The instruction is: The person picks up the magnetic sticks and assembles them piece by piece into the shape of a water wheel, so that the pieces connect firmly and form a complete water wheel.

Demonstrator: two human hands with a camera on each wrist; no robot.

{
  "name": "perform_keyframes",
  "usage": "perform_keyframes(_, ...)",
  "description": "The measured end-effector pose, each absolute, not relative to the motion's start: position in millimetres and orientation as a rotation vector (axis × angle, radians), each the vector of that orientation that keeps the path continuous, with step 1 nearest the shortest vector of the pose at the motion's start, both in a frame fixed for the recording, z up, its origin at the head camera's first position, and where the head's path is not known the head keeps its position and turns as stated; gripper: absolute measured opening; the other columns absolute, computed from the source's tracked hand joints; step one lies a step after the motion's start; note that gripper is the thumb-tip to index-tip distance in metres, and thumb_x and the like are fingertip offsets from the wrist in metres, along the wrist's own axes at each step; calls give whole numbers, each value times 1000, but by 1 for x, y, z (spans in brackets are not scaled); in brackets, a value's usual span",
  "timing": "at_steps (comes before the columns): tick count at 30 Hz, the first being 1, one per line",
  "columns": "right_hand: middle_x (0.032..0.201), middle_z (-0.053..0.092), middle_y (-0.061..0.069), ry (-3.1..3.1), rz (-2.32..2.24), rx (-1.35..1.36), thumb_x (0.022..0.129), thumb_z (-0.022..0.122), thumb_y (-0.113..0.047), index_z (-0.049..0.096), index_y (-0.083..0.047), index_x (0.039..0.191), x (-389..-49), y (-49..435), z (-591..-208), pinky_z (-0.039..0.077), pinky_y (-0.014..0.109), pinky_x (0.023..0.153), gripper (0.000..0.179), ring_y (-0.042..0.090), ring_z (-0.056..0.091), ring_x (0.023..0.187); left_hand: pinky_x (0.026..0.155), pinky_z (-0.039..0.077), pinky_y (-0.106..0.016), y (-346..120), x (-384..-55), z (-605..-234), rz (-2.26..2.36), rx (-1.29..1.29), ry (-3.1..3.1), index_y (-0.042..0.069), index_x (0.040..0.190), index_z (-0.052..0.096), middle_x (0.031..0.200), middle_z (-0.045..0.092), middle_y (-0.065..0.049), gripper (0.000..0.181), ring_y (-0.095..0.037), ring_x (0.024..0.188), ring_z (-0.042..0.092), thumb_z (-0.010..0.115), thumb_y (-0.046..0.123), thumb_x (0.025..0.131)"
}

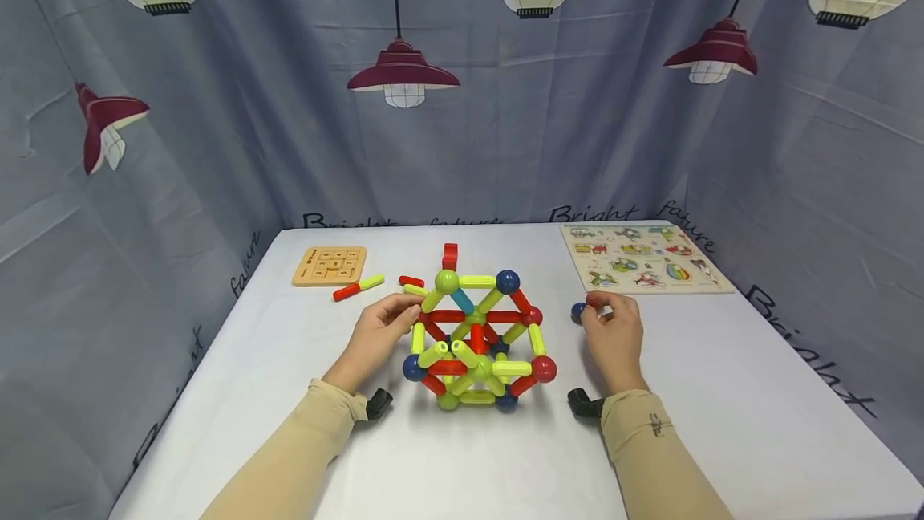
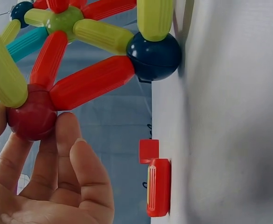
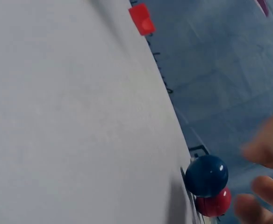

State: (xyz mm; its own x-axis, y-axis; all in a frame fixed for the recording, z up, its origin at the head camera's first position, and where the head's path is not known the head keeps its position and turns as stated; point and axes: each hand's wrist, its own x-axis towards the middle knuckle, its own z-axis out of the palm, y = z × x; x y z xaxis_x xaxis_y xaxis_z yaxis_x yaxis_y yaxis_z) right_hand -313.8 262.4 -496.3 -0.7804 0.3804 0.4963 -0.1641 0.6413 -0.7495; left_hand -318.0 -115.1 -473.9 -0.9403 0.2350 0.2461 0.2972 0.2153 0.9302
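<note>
A frame of magnetic balls and rods (image 1: 477, 370) in green, red, blue and teal stands mid-table. Reaching its left side, my left hand (image 1: 375, 335) holds a red ball (image 2: 32, 116) of the frame between thumb and fingers; rods fan out from that ball. Off to the frame's right, my right hand (image 1: 617, 335) hovers by a loose dark blue ball (image 3: 206, 176). Behind that ball sits a red ball (image 3: 216, 204), partly covered. In the right wrist view the blurred fingers (image 3: 262, 149) are bent and apart from both balls.
Loose red and green rods (image 1: 358, 287) lie behind my left hand, near a wooden number puzzle (image 1: 330, 266). A red block (image 1: 450, 256) stands behind the frame. At the back right lies a picture puzzle board (image 1: 642, 259). A printed curtain (image 1: 462, 159) encloses the table.
</note>
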Motion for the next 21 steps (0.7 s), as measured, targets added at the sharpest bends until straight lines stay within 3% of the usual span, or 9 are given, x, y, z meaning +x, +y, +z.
perform_keyframes(4, 131, 52, 22, -2489, 873, -79, 89, 69, -7, 68, -1, 129, -320, 272, -500, 48, 36, 78, 40, 28, 59, 89, 84, 57, -27, -115, -319, -475, -1890, -495, -2391, 19, 127, 70, 120, 71, -5, 31, -20, 105, 65, 65, 37, 102)
perform_keyframes(9, 129, 57, 18, -2732, 891, 35, 93, 74, -14, 66, -7, 133, -318, 271, -503, 54, 47, 90, 42, 31, 59, 99, 84, 58, -27, -113, -319, -477, -1900, -492, -2377, 15, 128, 70, 120, 71, -7, 33, -18, 103, 66, 65, 35, 102)
perform_keyframes(15, 121, 66, 7, -2796, 1090, 129, 92, 78, -24, 69, -15, 130, -310, 262, -498, 55, 39, 86, 40, 24, 60, 100, 84, 57, -27, -113, -317, -480, -1916, -492, -2391, 15, 129, 69, 120, 70, -7, 34, -17, 104, 65, 64, 37, 103)
perform_keyframes(21, 115, 69, 6, -2469, 1485, 201, 96, 74, -38, 69, -17, 130, -304, 255, -486, 51, 32, 83, 40, 23, 60, 101, 87, 58, -35, -117, -318, -479, -1910, -481, -2379, 18, 127, 69, 120, 71, -5, 31, -21, 106, 66, 64, 37, 102)
